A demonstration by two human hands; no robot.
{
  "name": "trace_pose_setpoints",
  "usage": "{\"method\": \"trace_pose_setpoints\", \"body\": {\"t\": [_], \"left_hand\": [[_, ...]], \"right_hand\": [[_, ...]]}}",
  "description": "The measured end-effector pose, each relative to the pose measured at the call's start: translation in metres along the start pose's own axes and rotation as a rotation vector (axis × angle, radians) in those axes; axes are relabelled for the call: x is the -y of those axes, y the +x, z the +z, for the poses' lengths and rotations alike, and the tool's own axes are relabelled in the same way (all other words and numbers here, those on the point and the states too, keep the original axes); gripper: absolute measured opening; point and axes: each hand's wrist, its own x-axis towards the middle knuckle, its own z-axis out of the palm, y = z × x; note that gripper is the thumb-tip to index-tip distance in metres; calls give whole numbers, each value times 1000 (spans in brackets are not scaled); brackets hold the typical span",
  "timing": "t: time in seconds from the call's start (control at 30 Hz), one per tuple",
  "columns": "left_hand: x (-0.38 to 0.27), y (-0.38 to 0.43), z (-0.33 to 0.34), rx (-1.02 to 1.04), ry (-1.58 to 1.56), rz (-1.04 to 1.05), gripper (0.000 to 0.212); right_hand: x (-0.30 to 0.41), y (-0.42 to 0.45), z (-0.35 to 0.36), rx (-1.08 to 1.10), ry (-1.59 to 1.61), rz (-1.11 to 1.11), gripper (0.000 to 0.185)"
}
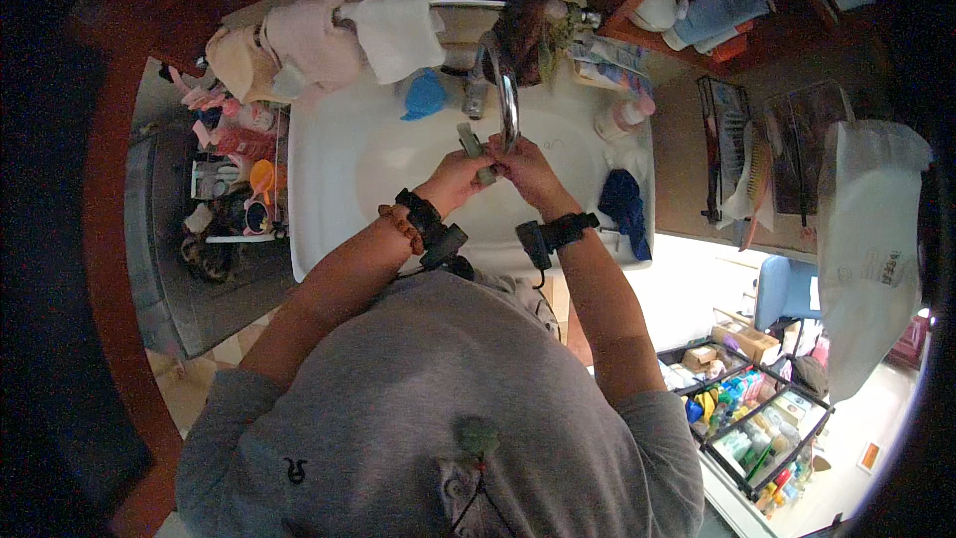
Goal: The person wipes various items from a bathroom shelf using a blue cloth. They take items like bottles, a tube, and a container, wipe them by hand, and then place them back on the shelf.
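Both my hands are over a white washbasin (328,142), close together below the tip of a curved chrome faucet spout (508,108). My left hand (457,178) grips a narrow pale-green object (469,140), whose ends stick out above and below the fingers; its exact kind is unclear. Fingertips of my right hand (529,170) meet the left fingers beside this object. Whether they also grip it is hidden. Each wrist wears a black strap with a small device, and a beaded bracelet (403,228) circles the left one.
Towels (396,33) hang from a rail behind the basin. A blue item (424,96) lies by the faucet, a pump bottle (621,119) at the right rim, and a dark blue cloth (626,205) below it. A crowded rack (239,239) stands left; a white bag (870,239) hangs right.
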Motion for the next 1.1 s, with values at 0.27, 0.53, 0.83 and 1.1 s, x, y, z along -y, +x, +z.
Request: {"method": "trace_pose_setpoints", "body": {"t": [0.27,0.53,0.83,1.1], "left_hand": [[0,-15,17,146,92,121,16],[-4,-5,2,104,-53,74,23],[-18,-15,-32,-127,31,102,21],[-24,-29,-54,-180,231,159,18]], "right_hand": [[27,-14,-3,-129,285,151,32],[24,-8,7,93,58,-71,43],[21,42,-13,350,197,-101,49],[30,46,-11,176,243,-39,37]]}}
